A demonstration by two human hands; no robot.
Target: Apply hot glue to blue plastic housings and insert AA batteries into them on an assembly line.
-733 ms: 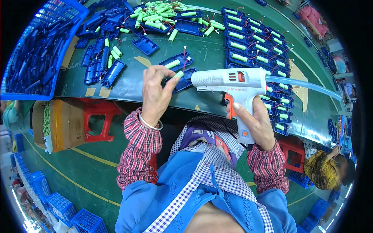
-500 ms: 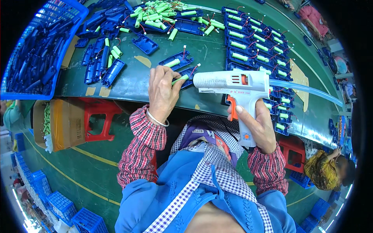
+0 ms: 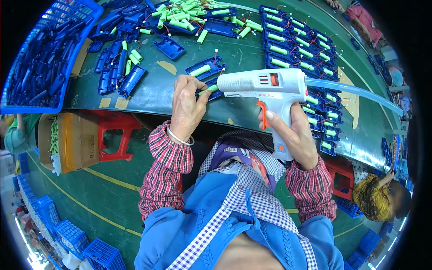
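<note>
My right hand (image 3: pixel 300 140) is wrapped round the handle of a white hot glue gun (image 3: pixel 265 84). Its orange trigger (image 3: pixel 263 115) faces left, and a long translucent glue stick (image 3: pixel 355 90) runs out of its back. The nozzle end points left, over a blue plastic housing (image 3: pixel 217 94), and hides part of it. With fingers and thumb pinched, my left hand (image 3: pixel 185 105) grips a light green battery cell (image 3: pixel 209 89) at that housing. Just beyond lies another blue housing (image 3: pixel 191 68) with a green cell (image 3: pixel 200 70) and a wire with a white plug.
Rows of blue housings with green cells (image 3: pixel 279 63) fill the right. Loose green cells (image 3: pixel 184 13) are heaped at the back. A blue basket (image 3: pixel 96 13) of blue parts stands left, near several loose housings (image 3: pixel 132 82). Below are a red stool (image 3: pixel 118 157) and a cardboard box (image 3: pixel 85 144).
My right hand and the glue gun have shifted slightly left and up in the picture, the nozzle closer to the cell. My left hand has barely moved and keeps its grip.
</note>
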